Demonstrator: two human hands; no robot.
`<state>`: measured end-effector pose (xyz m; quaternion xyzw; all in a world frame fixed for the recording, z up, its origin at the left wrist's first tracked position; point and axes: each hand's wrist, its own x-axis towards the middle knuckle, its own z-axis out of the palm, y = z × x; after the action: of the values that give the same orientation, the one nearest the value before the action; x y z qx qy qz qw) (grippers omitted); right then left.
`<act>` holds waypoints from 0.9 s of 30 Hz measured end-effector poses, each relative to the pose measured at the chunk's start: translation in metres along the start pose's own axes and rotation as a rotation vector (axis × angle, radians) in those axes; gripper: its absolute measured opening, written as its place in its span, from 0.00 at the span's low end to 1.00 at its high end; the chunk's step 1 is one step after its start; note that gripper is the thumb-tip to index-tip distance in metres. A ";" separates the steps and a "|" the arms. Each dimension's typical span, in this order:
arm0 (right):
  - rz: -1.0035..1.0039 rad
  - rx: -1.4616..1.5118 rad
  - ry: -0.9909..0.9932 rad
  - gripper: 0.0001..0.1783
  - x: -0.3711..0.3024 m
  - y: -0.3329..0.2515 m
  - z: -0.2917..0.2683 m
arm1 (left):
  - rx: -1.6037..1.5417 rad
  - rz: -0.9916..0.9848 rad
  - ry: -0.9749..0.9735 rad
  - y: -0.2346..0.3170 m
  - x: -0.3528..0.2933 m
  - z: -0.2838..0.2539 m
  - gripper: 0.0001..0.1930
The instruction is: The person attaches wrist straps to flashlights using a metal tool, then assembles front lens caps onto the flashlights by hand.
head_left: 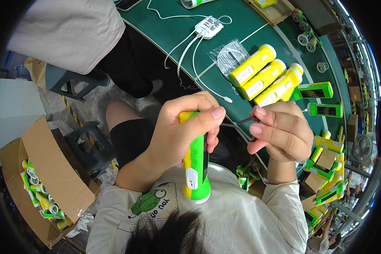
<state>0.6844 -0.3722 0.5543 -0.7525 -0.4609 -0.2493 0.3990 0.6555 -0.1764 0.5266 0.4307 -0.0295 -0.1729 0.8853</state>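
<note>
My left hand is wrapped round a yellow and green flashlight, held upright in front of my chest. Its white-rimmed end points down toward my shirt, and a white switch plate with a small red mark shows on its side. Opposite it, my right hand pinches a thin dark grey cord between thumb and fingers. The cord stretches across to the flashlight's upper end, where my left thumb and fingers hide how it joins.
On the green table lie three yellow flashlights, a plastic bag and a white power strip with cables. More flashlights crowd the right. A cardboard box of flashlights, a grey stool and another person are left.
</note>
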 end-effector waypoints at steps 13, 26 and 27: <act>0.297 0.283 -0.005 0.11 -0.004 -0.003 0.011 | 0.348 0.244 0.174 0.000 -0.003 -0.003 0.38; 0.793 0.471 0.060 0.03 -0.008 -0.013 0.015 | 0.397 0.171 0.202 -0.004 0.001 -0.006 0.40; 0.794 0.472 0.059 0.03 -0.007 -0.013 0.016 | 0.408 0.163 0.209 -0.004 0.002 -0.007 0.40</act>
<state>0.6696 -0.3588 0.5452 -0.7518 -0.1696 0.0134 0.6370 0.6572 -0.1742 0.5188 0.6122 -0.0066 -0.0460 0.7893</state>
